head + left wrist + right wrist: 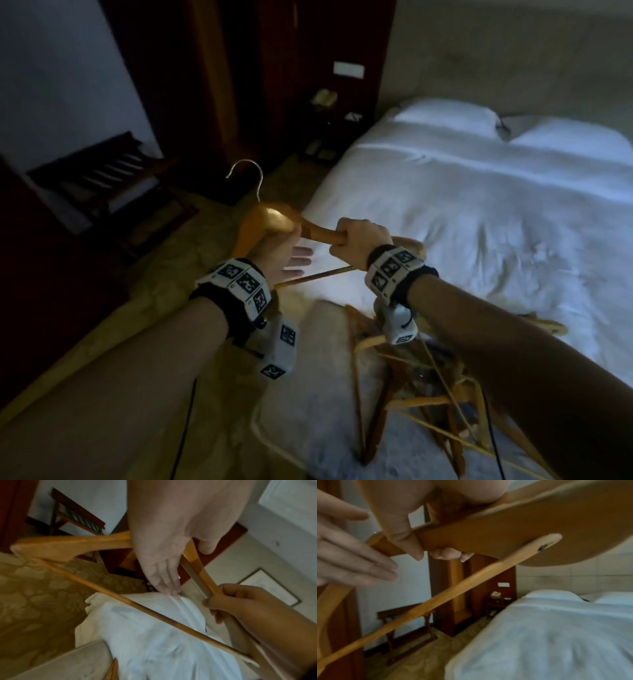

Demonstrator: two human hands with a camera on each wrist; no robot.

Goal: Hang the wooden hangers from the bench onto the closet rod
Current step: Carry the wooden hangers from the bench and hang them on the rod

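Item: honey-coloured wooden hanger with steel hook, held aloft beside the white bed. Right hand fist-clamped on one arm; left hand flat-fingered beneath the neck. Risk: the slack left support may let it slip.

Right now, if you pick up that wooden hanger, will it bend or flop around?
Probably not. The wooden hanger keeps its shape though the right hand grips only one arm, so it looks stiff. Its thin bottom bar stays straight. The glossy wood may be a bit slippery, and the left hand steadies it near the metal hook.
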